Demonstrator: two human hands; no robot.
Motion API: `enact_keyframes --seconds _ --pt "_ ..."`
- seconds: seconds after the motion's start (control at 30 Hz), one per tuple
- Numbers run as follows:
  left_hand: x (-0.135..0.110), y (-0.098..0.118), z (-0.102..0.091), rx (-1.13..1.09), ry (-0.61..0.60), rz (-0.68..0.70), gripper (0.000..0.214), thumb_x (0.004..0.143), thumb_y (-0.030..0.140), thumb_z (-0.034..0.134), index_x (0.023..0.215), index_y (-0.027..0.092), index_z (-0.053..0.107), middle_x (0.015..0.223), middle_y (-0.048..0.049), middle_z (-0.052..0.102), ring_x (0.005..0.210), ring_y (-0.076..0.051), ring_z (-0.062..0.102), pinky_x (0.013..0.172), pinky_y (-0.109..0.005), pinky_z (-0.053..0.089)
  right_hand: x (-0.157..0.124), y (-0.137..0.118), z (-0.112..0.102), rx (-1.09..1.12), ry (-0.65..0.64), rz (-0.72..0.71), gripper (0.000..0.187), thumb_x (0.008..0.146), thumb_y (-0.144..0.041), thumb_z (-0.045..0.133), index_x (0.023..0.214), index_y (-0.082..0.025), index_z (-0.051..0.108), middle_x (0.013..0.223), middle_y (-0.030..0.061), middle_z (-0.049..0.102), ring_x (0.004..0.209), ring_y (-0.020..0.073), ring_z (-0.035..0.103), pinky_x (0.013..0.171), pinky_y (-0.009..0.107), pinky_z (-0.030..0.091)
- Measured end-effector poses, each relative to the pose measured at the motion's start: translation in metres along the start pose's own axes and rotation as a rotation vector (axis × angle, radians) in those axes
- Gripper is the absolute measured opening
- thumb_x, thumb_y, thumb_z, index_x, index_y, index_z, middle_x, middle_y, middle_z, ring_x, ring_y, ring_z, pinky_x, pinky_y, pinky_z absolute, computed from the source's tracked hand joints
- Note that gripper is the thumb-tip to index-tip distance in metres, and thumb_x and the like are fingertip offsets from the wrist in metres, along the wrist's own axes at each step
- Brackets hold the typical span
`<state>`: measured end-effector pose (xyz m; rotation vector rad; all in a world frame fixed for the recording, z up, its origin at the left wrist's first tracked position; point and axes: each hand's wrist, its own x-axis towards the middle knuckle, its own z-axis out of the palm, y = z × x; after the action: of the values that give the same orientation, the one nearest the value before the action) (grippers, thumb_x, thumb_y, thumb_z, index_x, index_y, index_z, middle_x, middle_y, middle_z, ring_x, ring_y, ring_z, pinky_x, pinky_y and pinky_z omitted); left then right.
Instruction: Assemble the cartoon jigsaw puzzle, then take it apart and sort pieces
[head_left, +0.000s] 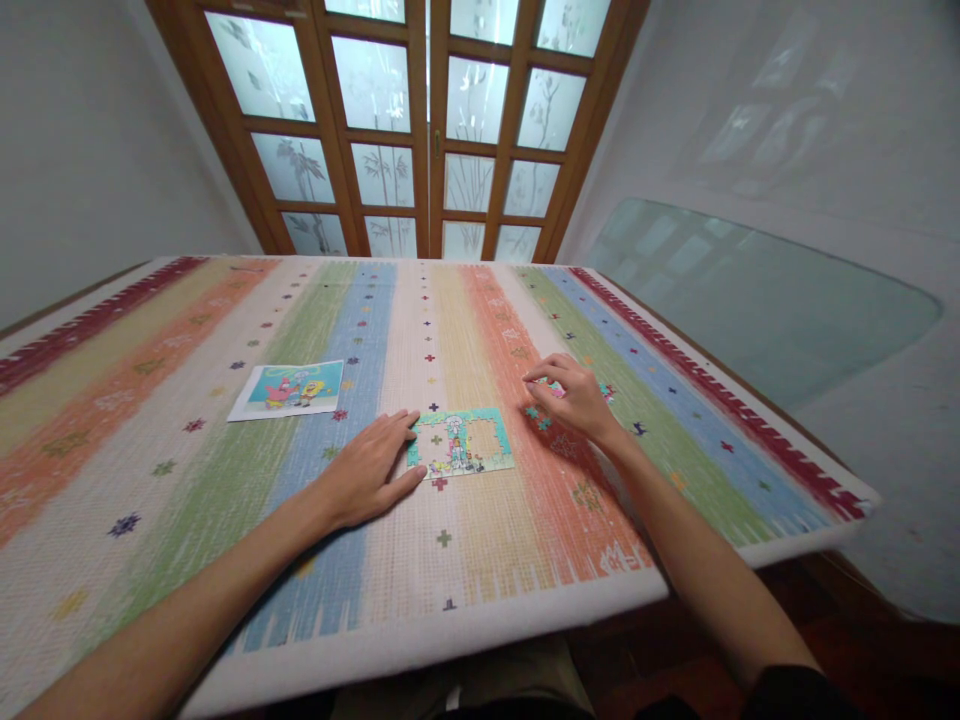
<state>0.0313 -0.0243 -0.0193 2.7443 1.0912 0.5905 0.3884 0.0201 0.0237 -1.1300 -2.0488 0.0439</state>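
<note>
A partly assembled jigsaw puzzle (456, 447) lies on the striped cloth. Its frame and a middle strip with a cartoon figure are joined, and the cloth shows through two gaps left and right of that strip. My left hand (371, 465) rests flat, fingers spread, its fingertips touching the puzzle's left edge. To the right of the puzzle, my right hand (566, 393) hovers with thumb and index finger pinched; whatever is between them is too small to tell. Loose puzzle pieces (538, 418) lie under and around that hand, partly hidden by it.
A printed cartoon picture (289, 390) lies left of the puzzle, beyond my left hand. The striped tablecloth (442, 640) covers a wide table whose front edge is close to me. Wooden doors with frosted panes (382, 100) stand behind, with white walls at both sides.
</note>
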Motion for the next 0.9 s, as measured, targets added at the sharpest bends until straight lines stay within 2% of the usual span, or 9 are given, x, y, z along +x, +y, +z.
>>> enact_keyframes --seconds 0.23,0.43,0.53,0.67,0.9 --pt "0.001 -0.001 -0.003 0.007 0.037 0.051 0.031 0.102 0.042 0.047 0.116 0.016 0.057 0.147 -0.0186 0.056 0.135 -0.033 0.054 0.114 -0.056 0.045 0.002 0.009 -0.013 -0.030 0.103 0.060 0.015 0.087 -0.029 0.062 0.082 -0.022 0.075 0.083 0.0049 0.071 0.076 0.0201 0.064 0.075 0.035 0.049" --pt "0.003 -0.002 -0.005 0.006 0.111 0.086 0.021 0.100 0.030 0.049 0.111 0.016 0.061 0.128 -0.0151 0.066 0.117 -0.028 0.064 0.101 -0.049 0.055 0.003 0.018 -0.027 -0.094 0.167 0.149 0.018 0.084 -0.033 0.062 0.080 -0.022 0.076 0.079 0.0049 0.070 0.068 0.0188 0.058 0.068 0.033 0.047" --pt "0.004 -0.002 -0.004 0.014 0.133 0.111 0.022 0.100 0.029 0.051 0.111 0.016 0.063 0.119 -0.0141 0.069 0.108 -0.027 0.066 0.095 -0.047 0.057 0.002 0.027 -0.036 -0.142 0.217 0.202 0.018 0.082 -0.033 0.062 0.079 -0.022 0.076 0.077 0.0049 0.068 0.067 0.0188 0.057 0.068 0.033 0.047" --pt "0.004 -0.003 -0.005 0.005 0.167 0.135 0.023 0.099 0.029 0.053 0.114 0.016 0.065 0.116 -0.0138 0.071 0.105 -0.027 0.068 0.093 -0.047 0.058 -0.001 0.042 -0.044 -0.230 0.242 0.281 0.016 0.078 -0.030 0.061 0.077 -0.021 0.075 0.076 0.0048 0.068 0.066 0.0190 0.057 0.071 0.033 0.048" --pt "0.005 -0.004 -0.007 0.030 0.207 0.176 0.024 0.099 0.028 0.054 0.112 0.015 0.069 0.112 -0.0140 0.073 0.101 -0.027 0.070 0.089 -0.047 0.060 -0.007 0.060 -0.049 -0.358 0.258 0.340 0.018 0.076 -0.029 0.058 0.074 -0.021 0.074 0.072 0.0056 0.067 0.067 0.0210 0.058 0.074 0.036 0.048"
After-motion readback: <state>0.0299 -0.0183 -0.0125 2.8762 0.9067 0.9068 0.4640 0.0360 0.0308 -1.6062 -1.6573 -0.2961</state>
